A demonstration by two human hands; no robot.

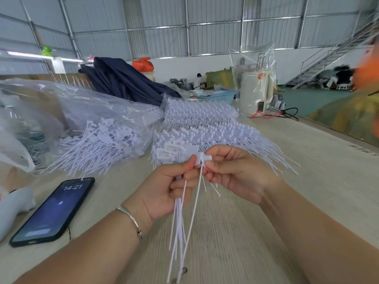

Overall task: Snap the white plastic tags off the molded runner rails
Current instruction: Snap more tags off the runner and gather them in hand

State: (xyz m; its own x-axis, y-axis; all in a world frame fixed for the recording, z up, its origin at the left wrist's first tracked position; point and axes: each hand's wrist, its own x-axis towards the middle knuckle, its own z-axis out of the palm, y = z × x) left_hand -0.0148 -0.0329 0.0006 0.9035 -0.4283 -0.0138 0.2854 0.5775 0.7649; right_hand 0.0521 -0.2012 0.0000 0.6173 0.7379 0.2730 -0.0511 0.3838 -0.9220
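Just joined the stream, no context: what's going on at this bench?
A person is working through white plastic tags by hand. The left hand grips a bundle of loose tags with their thin tails hanging down, while the right hand pinches the head of one tag. Stacks of unbroken runner rails lie just behind on the table; a clear bag of separated tags and a phone sit to the left.

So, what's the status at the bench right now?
Left hand gripping a tag bundle. Right hand pinching one tag. Rails stacked behind. Nothing in the way.
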